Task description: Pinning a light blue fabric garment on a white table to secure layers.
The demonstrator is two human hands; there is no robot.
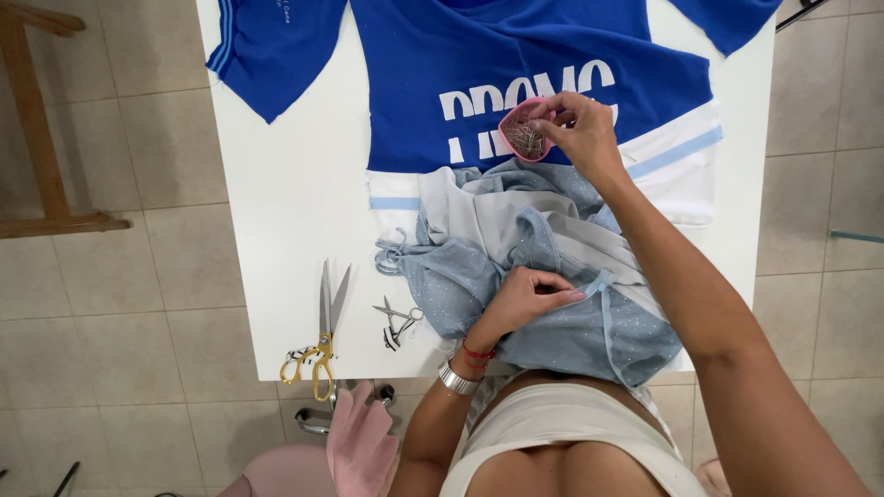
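Fingers of the right hand (582,129) pinch into a pink pin dish (525,136) resting on the blue shirt (516,64). Nearer the body, the left hand (527,299) presses closed onto the sparkly light-blue garment (562,276), with small snips (398,322) and gold-handled scissors (322,340) lying to its left on the white table (285,202).

This looks like a home sewing corner. A white table (276,202) holds scissors (322,336), pins (525,138) and garments.

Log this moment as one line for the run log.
left hand: pinching light blue fabric | right hand: reaching into pink pin dish | scissors: on table
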